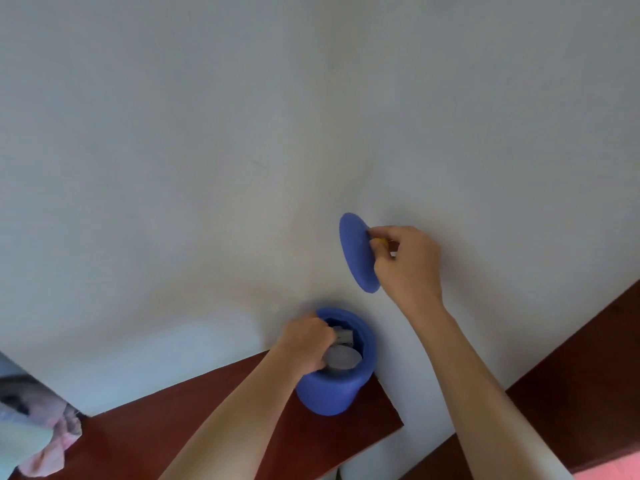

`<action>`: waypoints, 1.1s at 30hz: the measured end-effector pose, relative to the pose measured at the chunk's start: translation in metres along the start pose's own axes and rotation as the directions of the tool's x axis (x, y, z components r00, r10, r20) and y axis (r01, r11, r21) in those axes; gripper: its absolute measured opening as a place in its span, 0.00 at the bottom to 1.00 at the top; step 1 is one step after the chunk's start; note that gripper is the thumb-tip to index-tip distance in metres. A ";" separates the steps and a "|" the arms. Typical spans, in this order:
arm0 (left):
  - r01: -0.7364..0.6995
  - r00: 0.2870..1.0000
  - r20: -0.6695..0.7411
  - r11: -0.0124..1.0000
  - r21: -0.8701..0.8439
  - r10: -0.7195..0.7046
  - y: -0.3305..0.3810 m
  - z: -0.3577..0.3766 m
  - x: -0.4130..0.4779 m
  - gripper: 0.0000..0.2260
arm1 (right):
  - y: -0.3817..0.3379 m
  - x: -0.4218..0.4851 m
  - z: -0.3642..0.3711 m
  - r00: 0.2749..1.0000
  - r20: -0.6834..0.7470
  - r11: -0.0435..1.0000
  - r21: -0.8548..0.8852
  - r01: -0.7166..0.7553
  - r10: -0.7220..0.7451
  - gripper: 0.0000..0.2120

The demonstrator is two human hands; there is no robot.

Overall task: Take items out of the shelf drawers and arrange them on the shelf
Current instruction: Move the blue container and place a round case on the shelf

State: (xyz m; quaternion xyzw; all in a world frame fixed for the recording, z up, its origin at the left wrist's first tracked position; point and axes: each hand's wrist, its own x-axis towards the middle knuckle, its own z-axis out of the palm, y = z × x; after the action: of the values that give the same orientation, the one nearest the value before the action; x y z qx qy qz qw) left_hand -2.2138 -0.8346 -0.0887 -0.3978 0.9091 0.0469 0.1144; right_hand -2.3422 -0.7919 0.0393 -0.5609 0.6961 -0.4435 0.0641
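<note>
A blue round pot (332,393) stands on the dark red wooden shelf (194,420), close to the white wall. Grey and white items (343,355) lie inside it. My left hand (304,344) reaches into the pot's mouth, its fingers curled around the grey items. Up and to the right, my right hand (405,261) pinches the pot's blue lid (356,251) and holds it on edge in the air, in front of the wall. Something small and yellow shows between the fingers of that hand.
The white wall (242,133) fills most of the view. Pink and pale cloth (45,441) lies at the shelf's left end. A second dark red wooden surface (588,393) rises at the right edge.
</note>
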 end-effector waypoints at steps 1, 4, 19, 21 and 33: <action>0.002 0.999 0.034 1.000 -0.002 -0.001 0.002 0.003 0.006 0.10 | 0.002 0.000 -0.001 1.000 -0.007 1.000 -0.006 -0.005 0.005 0.12; 0.007 0.993 0.115 1.000 -0.016 -0.006 0.007 0.013 0.019 0.11 | 0.009 0.001 -0.002 1.000 -0.014 1.000 -0.015 -0.026 0.026 0.12; 0.003 0.999 -0.035 0.999 -0.043 -0.004 0.005 -0.009 0.007 0.13 | 0.008 0.001 0.000 0.999 0.025 1.000 0.013 -0.025 0.025 0.12; 0.048 0.990 -0.128 0.996 -0.077 -0.058 -0.005 -0.021 -0.005 0.14 | 0.007 0.002 0.001 1.000 0.028 1.000 0.010 -0.009 0.008 0.12; 0.201 0.894 -0.340 0.940 -0.274 -0.291 -0.071 -0.016 -0.103 0.14 | 0.037 -0.020 0.050 0.952 0.306 0.976 -0.203 0.085 -0.019 0.11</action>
State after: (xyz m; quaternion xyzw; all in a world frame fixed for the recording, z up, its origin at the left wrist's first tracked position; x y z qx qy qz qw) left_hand -2.0965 -0.8118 -0.0476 -0.5223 0.8442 0.0607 -0.1040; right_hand -2.3323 -0.8035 -0.0240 -0.6440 0.7065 -0.2767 0.0975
